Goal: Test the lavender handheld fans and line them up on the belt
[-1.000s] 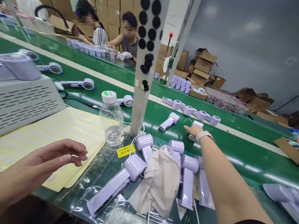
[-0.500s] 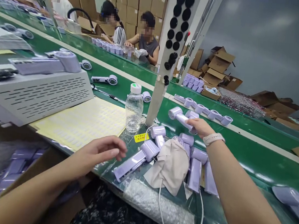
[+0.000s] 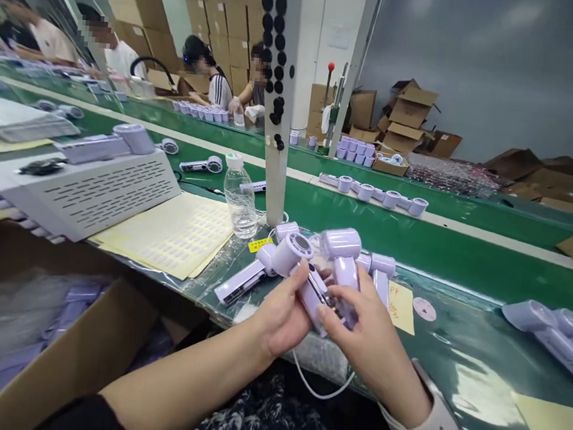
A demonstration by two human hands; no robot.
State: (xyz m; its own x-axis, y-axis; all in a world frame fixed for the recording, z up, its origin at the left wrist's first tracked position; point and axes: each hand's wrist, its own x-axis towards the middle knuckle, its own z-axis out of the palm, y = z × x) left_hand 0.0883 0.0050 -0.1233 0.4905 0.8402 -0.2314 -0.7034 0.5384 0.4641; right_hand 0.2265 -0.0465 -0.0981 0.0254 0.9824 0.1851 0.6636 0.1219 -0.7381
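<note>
In front of my body, my left hand (image 3: 285, 318) is wrapped around a lavender handheld fan (image 3: 294, 254), its round head pointing up and its buttoned handle slanting down to the right. My right hand (image 3: 370, 323) grips a second lavender fan (image 3: 341, 244) by its handle, while its thumb touches the lower handle of the first. Just behind the hands lie several more fans, one of them a fan with a long flat handle (image 3: 240, 283) to the left. A white cable (image 3: 318, 396) loops below the hands. Parts of both handles are hidden by fingers.
A water bottle (image 3: 241, 198) stands left of a metal post (image 3: 275, 180). Label sheets (image 3: 164, 234) lie beside a grey vented box (image 3: 112, 193). A row of fans rests on the green conveyor (image 3: 463, 264). Several co-workers sit across the line. More fans (image 3: 552, 325) lie right.
My right hand has come back from the conveyor side with fans. My left hand, empty before, has moved right and taken hold of one. The view has shifted; the pale cloth is no longer visible.
</note>
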